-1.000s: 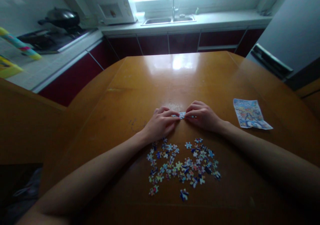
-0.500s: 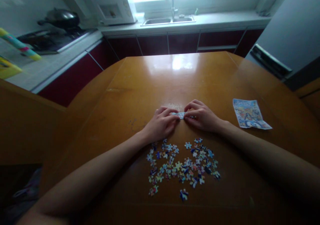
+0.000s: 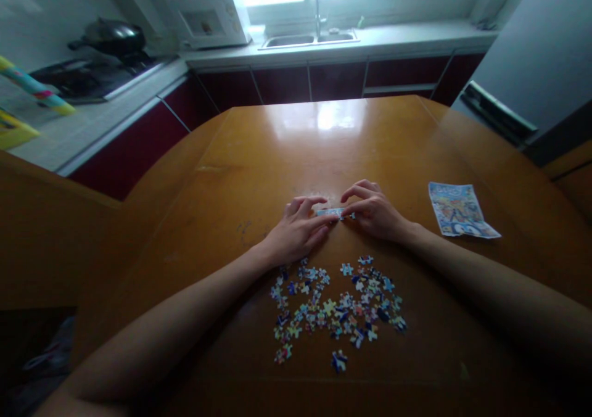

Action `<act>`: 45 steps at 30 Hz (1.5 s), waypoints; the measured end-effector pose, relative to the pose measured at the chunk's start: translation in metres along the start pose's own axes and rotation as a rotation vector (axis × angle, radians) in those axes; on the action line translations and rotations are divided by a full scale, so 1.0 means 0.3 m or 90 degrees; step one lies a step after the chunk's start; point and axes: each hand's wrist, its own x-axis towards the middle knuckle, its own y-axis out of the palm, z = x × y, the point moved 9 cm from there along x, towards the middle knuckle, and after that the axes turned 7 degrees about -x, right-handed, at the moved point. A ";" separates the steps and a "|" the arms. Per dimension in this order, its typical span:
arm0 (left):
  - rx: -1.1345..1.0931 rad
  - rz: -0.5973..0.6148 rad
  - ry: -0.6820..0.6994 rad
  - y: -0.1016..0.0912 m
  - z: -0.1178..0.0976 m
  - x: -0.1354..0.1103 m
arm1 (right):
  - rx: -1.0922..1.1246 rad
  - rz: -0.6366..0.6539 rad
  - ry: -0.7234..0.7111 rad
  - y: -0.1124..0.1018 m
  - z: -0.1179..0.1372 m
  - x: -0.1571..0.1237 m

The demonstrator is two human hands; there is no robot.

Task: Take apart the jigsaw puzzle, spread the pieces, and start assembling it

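Observation:
A narrow strip of joined light-blue jigsaw pieces [image 3: 329,212] lies flat on the wooden table between my hands. My left hand [image 3: 298,229] rests at its left part, thumb along the near edge and index finger lifted off above it, the fingers apart. At the strip's right end is my right hand [image 3: 374,212]. One of its fingertips touches the pieces there while the upper finger arches clear, leaving a gap. Closer to me, many loose jigsaw pieces [image 3: 329,308] are spread in a pile, with a single dark-blue and white piece [image 3: 339,361] apart from it.
A creased picture sheet [image 3: 460,210] lies on the table [image 3: 222,182] to the right. Beyond the table, a counter holds a sink [image 3: 291,41], a white microwave [image 3: 210,21] and, to the left, a stove with a dark pan [image 3: 115,36]. A fridge [image 3: 546,53] stands at the right.
The upper fingers of both hands have lifted off the strip and spread, so more of it shows. The loose pieces and the sheet have stayed in place.

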 end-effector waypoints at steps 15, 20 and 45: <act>-0.010 0.021 -0.006 0.010 0.008 0.005 | -0.004 -0.018 0.026 -0.008 -0.004 0.002; -0.010 0.027 -0.015 0.012 0.013 0.006 | -0.017 0.018 0.007 0.012 0.012 0.005; -0.275 0.225 0.089 -0.050 -0.121 -0.003 | 0.054 -0.161 0.069 -0.077 -0.018 -0.002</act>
